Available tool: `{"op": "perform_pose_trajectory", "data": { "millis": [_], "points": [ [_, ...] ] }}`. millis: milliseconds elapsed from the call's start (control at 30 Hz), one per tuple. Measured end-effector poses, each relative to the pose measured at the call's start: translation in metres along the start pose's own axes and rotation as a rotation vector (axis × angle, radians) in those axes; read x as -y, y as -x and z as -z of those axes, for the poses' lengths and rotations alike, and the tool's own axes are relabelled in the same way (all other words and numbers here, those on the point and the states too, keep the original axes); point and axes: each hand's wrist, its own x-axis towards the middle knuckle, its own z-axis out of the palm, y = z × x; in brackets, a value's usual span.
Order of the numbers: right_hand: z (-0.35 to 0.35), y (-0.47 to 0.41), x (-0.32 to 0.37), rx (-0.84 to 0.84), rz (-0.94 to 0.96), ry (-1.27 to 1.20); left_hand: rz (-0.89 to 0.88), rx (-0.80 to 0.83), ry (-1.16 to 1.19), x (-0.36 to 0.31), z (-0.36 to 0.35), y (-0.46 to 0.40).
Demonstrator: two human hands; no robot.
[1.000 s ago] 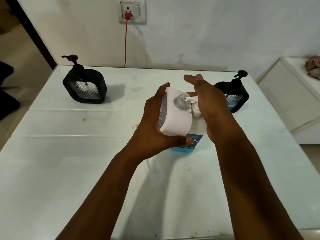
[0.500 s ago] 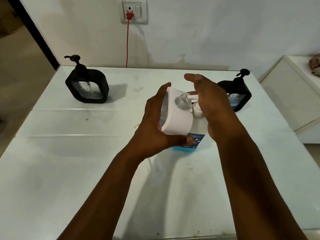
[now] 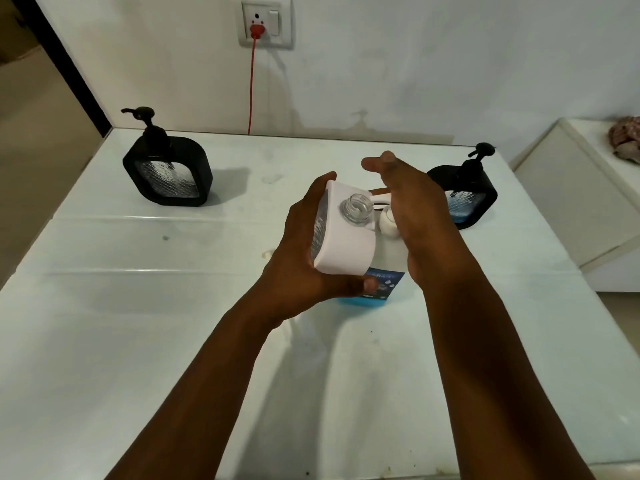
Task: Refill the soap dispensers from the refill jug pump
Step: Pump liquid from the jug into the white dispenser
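White table (image 3: pixel 138 341) w/ two black dispensers (image 3: pixel 168 171) parked at the back. Left hand (image 3: pixel 301 258) grips the white dispenser (image 3: pixel 343 240), open neck tilted under the spout. Right hand (image 3: pixel 412 209), fingers straight, presses the jug pump (image 3: pixel 388 223), prob so soap lands inside.

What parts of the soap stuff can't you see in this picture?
Head view:
- Refill jug: mostly hidden behind the white dispenser and both hands; only its blue label shows.
- Jug pump: the right hand covers most of it.
- Soap flow into the open neck: too small to tell.
- Right black dispenser: partly behind the right hand.
- Left hand: its fingertips are behind the white dispenser.
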Motion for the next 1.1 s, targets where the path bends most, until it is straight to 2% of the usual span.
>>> {"op": "perform_pose_trajectory", "data": {
  "millis": [233, 333, 467, 567, 700, 800, 867, 1000, 1100],
  "points": [
    [-0.006, -0.004, -0.008, -0.098, 0.090, 0.045, -0.004, 0.016, -0.006, -0.002, 0.001, -0.001],
    [-0.006, -0.005, -0.006, -0.078, 0.000, -0.041, 0.000, 0.008, -0.001, -0.001, 0.002, -0.002],
    [0.000, -0.002, 0.001, 0.045, -0.107, -0.133, 0.010, 0.002, 0.019, 0.003, 0.004, -0.001],
    [0.001, -0.002, -0.001, 0.051, -0.036, -0.073, 0.003, 0.007, 0.025, 0.002, 0.002, -0.001],
    [-0.001, -0.002, -0.007, -0.041, 0.094, 0.004, -0.009, 0.013, 0.020, 0.001, 0.002, -0.001],
    [-0.004, -0.001, -0.008, -0.088, 0.117, 0.003, -0.005, 0.021, -0.002, -0.001, 0.003, -0.001],
    [-0.005, -0.001, -0.009, -0.081, 0.101, -0.010, -0.005, 0.015, 0.001, -0.002, 0.003, -0.001],
    [-0.001, 0.000, -0.003, 0.020, -0.064, -0.192, 0.003, -0.006, 0.003, -0.001, 0.005, 0.000],
    [0.000, 0.001, 0.000, 0.052, -0.062, -0.136, 0.014, -0.006, 0.006, -0.002, 0.005, 0.001]
  ]
}}
